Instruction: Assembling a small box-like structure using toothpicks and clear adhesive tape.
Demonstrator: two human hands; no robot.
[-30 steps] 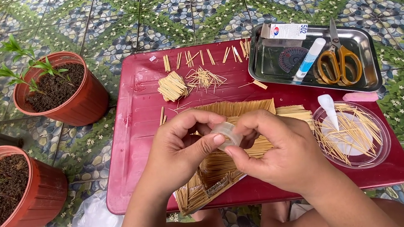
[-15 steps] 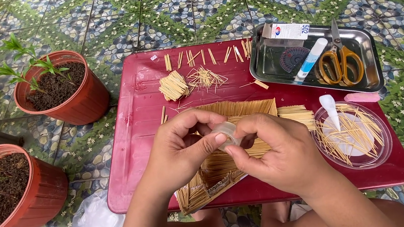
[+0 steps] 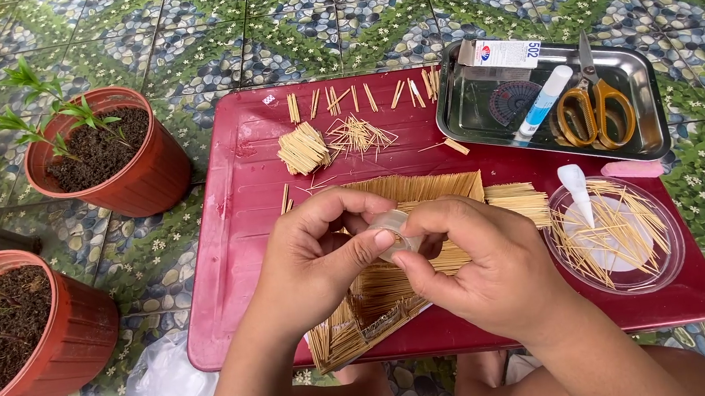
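Both hands pinch one small translucent roll of tape (image 3: 394,230), held over the middle of the red tray (image 3: 234,237). Left hand (image 3: 314,250): thumb and forefinger closed on the roll's near side. Right hand (image 3: 486,267): thumb and forefinger tips closed on its right edge, possibly picking at the tape end; the view is too small to be sure. Roll looks light, stiff as a ring, slick on its face, sticky at any free end; best gripped by the rim. Directly under the hands sits a toothpick panel structure (image 3: 382,308), light and fragile. Further out are a clear dish of toothpicks (image 3: 623,235), a steel tray (image 3: 483,110) with scissors (image 3: 592,107), and two potted plants (image 3: 108,154).
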